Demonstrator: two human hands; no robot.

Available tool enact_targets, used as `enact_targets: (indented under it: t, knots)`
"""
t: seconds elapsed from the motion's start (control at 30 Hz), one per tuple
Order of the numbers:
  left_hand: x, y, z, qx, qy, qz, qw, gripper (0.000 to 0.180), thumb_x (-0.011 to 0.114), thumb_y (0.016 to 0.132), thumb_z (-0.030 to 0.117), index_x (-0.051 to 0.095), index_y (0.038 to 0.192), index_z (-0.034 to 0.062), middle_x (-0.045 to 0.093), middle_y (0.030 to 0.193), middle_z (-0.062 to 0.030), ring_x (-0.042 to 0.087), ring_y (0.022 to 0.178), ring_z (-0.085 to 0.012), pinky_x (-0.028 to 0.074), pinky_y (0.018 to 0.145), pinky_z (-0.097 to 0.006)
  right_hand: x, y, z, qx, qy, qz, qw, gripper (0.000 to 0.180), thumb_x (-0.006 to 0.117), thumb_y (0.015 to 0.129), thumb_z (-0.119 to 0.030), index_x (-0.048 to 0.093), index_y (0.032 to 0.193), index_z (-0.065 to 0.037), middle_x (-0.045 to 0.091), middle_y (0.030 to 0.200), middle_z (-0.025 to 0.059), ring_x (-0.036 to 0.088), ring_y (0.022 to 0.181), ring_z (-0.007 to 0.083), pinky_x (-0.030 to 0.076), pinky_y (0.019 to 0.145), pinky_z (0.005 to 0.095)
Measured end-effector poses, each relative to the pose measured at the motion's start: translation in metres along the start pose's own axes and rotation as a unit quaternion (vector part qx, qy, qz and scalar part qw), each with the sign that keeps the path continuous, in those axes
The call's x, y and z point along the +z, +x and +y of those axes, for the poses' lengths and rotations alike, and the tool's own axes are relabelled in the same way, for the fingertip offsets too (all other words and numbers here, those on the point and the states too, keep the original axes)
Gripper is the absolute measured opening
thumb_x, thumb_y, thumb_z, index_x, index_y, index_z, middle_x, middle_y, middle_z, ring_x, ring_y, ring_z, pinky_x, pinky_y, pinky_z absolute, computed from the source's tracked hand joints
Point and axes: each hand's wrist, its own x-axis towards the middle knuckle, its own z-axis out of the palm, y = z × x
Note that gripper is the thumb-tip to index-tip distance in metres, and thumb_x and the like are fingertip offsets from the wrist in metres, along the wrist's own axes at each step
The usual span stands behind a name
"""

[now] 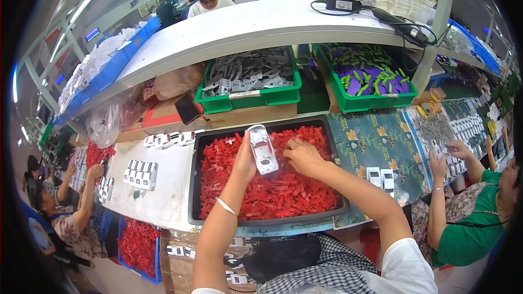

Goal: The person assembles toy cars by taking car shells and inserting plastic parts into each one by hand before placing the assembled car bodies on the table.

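Observation:
A white toy car shell [266,158], hollow side up, is gripped in my left hand [246,159] above a black tray [193,185]. Small translucent red plastic parts [283,198] fill that tray in a loose heap. Just right of the shell, my right hand [303,158] reaches down to the heap with its fingers curled together. What those fingertips pinch, if anything, is hidden among the red pieces.
White toy cars [140,174] stand in rows on the left; two more car shells [387,179] lie right. Behind the tray are green bins of grey parts [248,71] and purple-and-green parts [365,73], under a white shelf [245,24]. Co-workers sit on both sides.

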Motion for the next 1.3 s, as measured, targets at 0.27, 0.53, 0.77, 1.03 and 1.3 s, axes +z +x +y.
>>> enact_targets:
  t: [0.27,0.53,0.77,1.03,1.3]
  knots:
    - [0.006,0.000,0.004,0.018,0.001,0.003,1.000,0.051,0.027,0.102,0.046,0.050,0.123,0.0049,0.064,0.107,-0.0151,0.065,0.086,-0.0273,0.054,0.079,-0.042,-0.022,0.011,-0.004,0.011,0.090,0.123,0.988,0.010,0.067,0.077,-0.011,0.063,0.085,-0.006,0.060,0.089,0.0066,0.058,0.089,0.0294,0.050,0.073,0.0407]
    - [-0.002,-0.006,0.007,0.024,0.076,0.087,0.993,0.045,0.033,0.102,0.044,0.053,0.121,0.0091,0.062,0.115,-0.0059,0.058,0.107,-0.0195,0.045,0.094,-0.038,-0.023,0.065,-0.058,-0.015,-0.008,0.000,1.000,0.016,0.063,0.076,-0.015,0.066,0.090,-0.007,0.066,0.091,0.0128,0.062,0.092,0.0301,0.047,0.078,0.0436]
    - [-0.014,0.001,-0.001,-0.004,0.014,0.077,0.997,0.042,0.033,0.102,0.043,0.051,0.124,0.0128,0.063,0.110,-0.0054,0.060,0.100,-0.0195,0.049,0.086,-0.038,-0.001,0.053,-0.041,-0.076,-0.030,0.227,0.971,0.024,0.073,0.063,-0.018,0.068,0.086,-0.011,0.057,0.106,0.0090,0.049,0.109,0.0274,0.035,0.094,0.0444]
    - [-0.007,-0.001,0.003,0.023,-0.013,0.084,0.996,0.040,0.034,0.102,0.040,0.050,0.122,0.0096,0.060,0.111,-0.0066,0.060,0.096,-0.0187,0.050,0.076,-0.034,-0.012,0.051,-0.032,-0.116,0.052,0.190,0.974,0.020,0.078,0.062,-0.019,0.067,0.077,-0.011,0.054,0.117,0.0086,0.043,0.119,0.0303,0.027,0.105,0.0557]
    - [-0.004,-0.001,0.004,0.042,-0.009,0.092,0.995,0.039,0.033,0.103,0.037,0.048,0.124,0.0080,0.059,0.114,-0.0072,0.060,0.101,-0.0196,0.050,0.082,-0.036,-0.019,0.047,-0.037,-0.123,0.045,0.125,0.984,0.017,0.076,0.065,-0.023,0.071,0.075,-0.010,0.053,0.123,0.0083,0.040,0.124,0.0280,0.020,0.108,0.0614]
